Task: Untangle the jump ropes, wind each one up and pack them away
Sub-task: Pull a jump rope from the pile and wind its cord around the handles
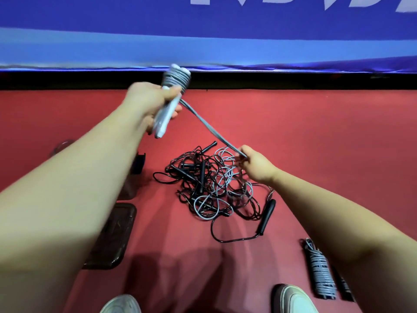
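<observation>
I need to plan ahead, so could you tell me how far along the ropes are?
Done: a wound bundle lies on the floor. In hand: left hand grips a part-wound grey rope, right hand pinches its cord. Left: the tangled pile.

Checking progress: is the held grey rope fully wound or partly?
Partly: coils wrap the handles in the left hand; a taut length runs to the right hand.

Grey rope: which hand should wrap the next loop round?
Right. The right hand pinches the taut grey rope, so it can carry it round the handles. The left hand is busy gripping those.
</observation>
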{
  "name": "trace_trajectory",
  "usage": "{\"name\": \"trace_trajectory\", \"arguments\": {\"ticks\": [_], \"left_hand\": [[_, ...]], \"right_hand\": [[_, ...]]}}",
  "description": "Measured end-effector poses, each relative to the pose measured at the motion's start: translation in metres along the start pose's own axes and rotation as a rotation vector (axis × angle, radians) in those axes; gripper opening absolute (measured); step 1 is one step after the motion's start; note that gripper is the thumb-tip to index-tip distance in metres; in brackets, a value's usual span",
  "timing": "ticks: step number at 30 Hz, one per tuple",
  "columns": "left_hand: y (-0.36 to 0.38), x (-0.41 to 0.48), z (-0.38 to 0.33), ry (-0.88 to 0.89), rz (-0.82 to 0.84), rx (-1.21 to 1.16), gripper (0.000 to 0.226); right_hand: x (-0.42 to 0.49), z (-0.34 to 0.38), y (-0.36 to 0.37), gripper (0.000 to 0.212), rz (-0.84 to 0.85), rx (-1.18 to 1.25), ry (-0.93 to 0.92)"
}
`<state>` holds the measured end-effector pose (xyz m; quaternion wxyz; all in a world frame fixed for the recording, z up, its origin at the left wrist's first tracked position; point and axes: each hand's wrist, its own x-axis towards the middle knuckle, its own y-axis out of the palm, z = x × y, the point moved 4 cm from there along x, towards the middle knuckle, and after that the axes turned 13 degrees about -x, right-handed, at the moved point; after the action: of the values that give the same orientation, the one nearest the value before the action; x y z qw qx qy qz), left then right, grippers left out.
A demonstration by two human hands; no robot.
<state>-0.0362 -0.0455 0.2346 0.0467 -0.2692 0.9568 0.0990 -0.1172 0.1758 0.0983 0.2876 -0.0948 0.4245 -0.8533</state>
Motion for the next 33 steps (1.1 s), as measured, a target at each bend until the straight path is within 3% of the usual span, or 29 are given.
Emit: {"name": "trace_trajectory", "arguments": {"ticks": [5, 8, 10, 12, 13, 15, 18, 21, 25, 33], "left_hand": [[-0.019, 0.000, 0.000, 0.001, -0.018, 0.018, 0.017], [-0.017, -0.004, 0.009, -0.028, 0.002, 0.069, 0.015], [-0.010, -0.005, 0.012, -0.032, 0.020, 0.116, 0.016], [-0.001, -0.006, 0.014, -0.046, 0.043, 0.134, 0.016], [0.003, -0.007, 0.015, -0.049, 0.054, 0.141, 0.016], [0.011, -0.009, 0.014, -0.049, 0.069, 0.151, 0.016], [0.019, -0.013, 0.011, -0.037, 0.079, 0.151, 0.016], [0.021, -0.016, 0.008, -0.035, 0.092, 0.151, 0.017], [0.017, -0.017, 0.008, -0.025, 0.087, 0.151, 0.017], [0.005, -0.014, 0.002, 0.038, 0.025, 0.108, 0.014]], "right_hand": [[-0.018, -0.062, -0.007, 0.014, 0.023, -0.027, 0.199], [-0.018, -0.079, -0.019, 0.017, -0.031, 0.037, 0.349], [-0.014, -0.077, -0.021, 0.044, 0.117, -0.098, 0.420], [-0.009, -0.058, -0.014, 0.088, 0.261, -0.133, 0.426], [-0.005, -0.041, -0.011, 0.102, 0.256, -0.101, 0.386], [0.007, 0.001, -0.011, 0.109, 0.101, -0.118, 0.207], [0.011, 0.062, -0.003, 0.093, -0.108, -0.114, -0.028], [0.008, 0.097, 0.011, 0.067, -0.202, 0.037, -0.085], [0.010, 0.106, 0.010, 0.016, -0.297, 0.033, -0.116], [0.002, 0.080, 0.003, 0.041, -0.300, 0.066, -0.203]]}}
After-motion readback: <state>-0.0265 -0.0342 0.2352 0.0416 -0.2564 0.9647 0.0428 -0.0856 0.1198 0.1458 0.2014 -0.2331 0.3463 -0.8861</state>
